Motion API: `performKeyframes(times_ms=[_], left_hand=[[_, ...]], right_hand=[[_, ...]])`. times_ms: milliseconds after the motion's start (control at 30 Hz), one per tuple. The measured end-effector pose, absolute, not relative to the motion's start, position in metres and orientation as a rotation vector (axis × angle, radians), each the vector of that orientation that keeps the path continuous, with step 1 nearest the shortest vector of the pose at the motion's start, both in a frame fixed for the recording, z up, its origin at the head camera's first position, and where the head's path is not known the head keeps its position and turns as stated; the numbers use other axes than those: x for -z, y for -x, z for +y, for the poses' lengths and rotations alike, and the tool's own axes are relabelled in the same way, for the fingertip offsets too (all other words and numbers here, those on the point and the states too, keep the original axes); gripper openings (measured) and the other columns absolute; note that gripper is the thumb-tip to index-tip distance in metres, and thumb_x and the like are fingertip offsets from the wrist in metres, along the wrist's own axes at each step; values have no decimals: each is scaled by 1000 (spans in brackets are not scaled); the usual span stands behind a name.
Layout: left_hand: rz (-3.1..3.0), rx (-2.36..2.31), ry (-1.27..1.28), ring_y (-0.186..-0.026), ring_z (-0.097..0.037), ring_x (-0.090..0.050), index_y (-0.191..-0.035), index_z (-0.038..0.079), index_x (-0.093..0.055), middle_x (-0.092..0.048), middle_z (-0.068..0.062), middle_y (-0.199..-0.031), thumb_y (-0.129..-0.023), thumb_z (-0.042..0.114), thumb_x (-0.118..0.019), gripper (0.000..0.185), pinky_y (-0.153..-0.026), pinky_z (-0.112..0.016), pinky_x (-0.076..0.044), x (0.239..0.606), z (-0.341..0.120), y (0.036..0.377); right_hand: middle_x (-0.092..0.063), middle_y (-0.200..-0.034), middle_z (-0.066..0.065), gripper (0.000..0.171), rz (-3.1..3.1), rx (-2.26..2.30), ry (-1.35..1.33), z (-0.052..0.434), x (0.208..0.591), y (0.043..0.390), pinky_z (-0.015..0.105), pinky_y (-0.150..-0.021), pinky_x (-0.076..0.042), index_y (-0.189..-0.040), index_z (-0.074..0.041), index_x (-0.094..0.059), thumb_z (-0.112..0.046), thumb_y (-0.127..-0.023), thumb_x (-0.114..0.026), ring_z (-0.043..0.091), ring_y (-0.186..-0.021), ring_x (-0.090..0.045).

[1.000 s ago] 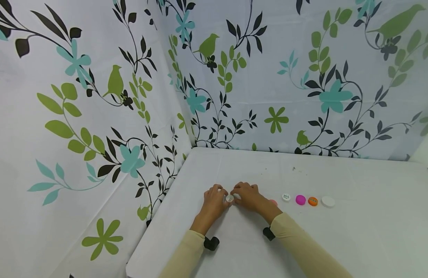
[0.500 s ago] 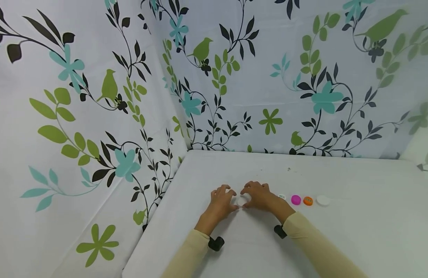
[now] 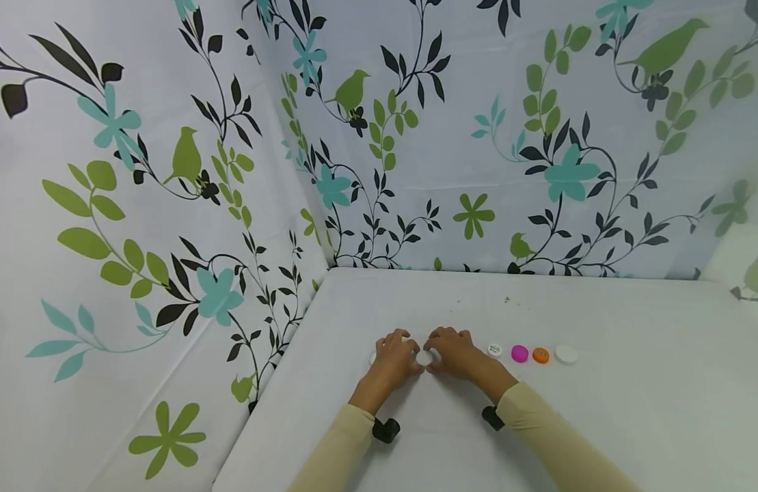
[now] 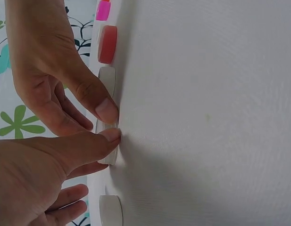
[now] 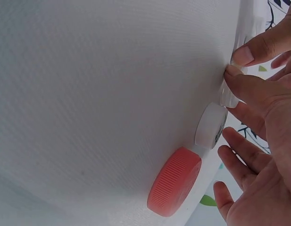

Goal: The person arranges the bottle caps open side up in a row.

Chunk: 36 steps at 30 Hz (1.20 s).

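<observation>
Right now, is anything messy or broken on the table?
Nothing stands out. The bottle caps lie flat in a tidy row on the white table: white cap, orange cap, pink cap. The left hand and right hand touch a small white cap between their thumbs. No spill or damage shows.

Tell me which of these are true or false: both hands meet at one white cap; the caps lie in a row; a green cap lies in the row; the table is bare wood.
1. Both hands meet at one white cap: true. The left hand and right hand pinch the white cap.
2. The caps lie in a row: true, on the table.
3. A green cap lies there: false. The magenta cap and orange cap do.
4. Bare wood: false, it is white.
</observation>
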<state>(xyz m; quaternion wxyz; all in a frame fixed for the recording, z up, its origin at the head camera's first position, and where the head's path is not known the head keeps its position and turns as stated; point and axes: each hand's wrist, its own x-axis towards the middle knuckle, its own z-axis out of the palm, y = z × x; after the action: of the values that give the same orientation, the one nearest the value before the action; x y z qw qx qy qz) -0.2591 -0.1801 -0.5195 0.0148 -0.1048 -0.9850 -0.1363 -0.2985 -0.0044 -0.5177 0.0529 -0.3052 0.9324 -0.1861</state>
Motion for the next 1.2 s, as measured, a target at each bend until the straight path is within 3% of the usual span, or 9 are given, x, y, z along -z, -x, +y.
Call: performKeyframes(times_ms=[367,567,800,1000,1100,1200], left_hand=[[-3025,477,341,-135,-35,-53,-122,10,-73,-56,-14,-144,-94,31,-83,37,-110,-56,-38,517,-187,255],[-2972,574,334,-132,-36,-54,-121,8,-71,-56,-16,-143,-93,32,-83,39,-106,-55,-41,512,-191,256],[-2918,630,332,-129,-35,-56,-122,5,-69,-56,-16,-141,-93,39,-83,47,-107,-56,-41,510,-191,258],[-2911,620,344,-129,-35,-56,-114,9,-68,-57,-15,-140,-94,38,-82,38,-107,-54,-41,514,-192,257],[-2911,601,346,-129,-34,-56,-111,10,-67,-57,-14,-138,-94,37,-82,35,-108,-53,-40,514,-193,256],[-2924,590,334,-129,-32,-55,-111,9,-68,-57,-13,-139,-93,38,-82,37,-108,-53,-40,514,-194,256]], right_hand=[[-63,-139,15,35,2842,601,964,-2,510,299,65,-103,-40,-123,-10,-75,-29,-95,-81,37,-133,-56],[-63,-140,17,33,2828,734,940,0,501,299,63,-102,-40,-115,-7,-77,-36,-98,-77,39,-135,-55],[-63,-142,13,34,2787,825,854,-4,499,300,66,-107,-36,-107,-12,-81,-43,-102,-69,38,-139,-53],[-64,-140,11,32,2761,836,845,-9,504,299,67,-105,-38,-102,-13,-83,-40,-103,-66,37,-137,-55],[-65,-139,12,31,2775,826,868,-9,504,297,67,-103,-40,-107,-12,-83,-38,-104,-66,37,-135,-56],[-63,-140,13,32,2789,817,920,-8,504,297,65,-101,-41,-123,-11,-78,-34,-105,-65,36,-135,-56]])
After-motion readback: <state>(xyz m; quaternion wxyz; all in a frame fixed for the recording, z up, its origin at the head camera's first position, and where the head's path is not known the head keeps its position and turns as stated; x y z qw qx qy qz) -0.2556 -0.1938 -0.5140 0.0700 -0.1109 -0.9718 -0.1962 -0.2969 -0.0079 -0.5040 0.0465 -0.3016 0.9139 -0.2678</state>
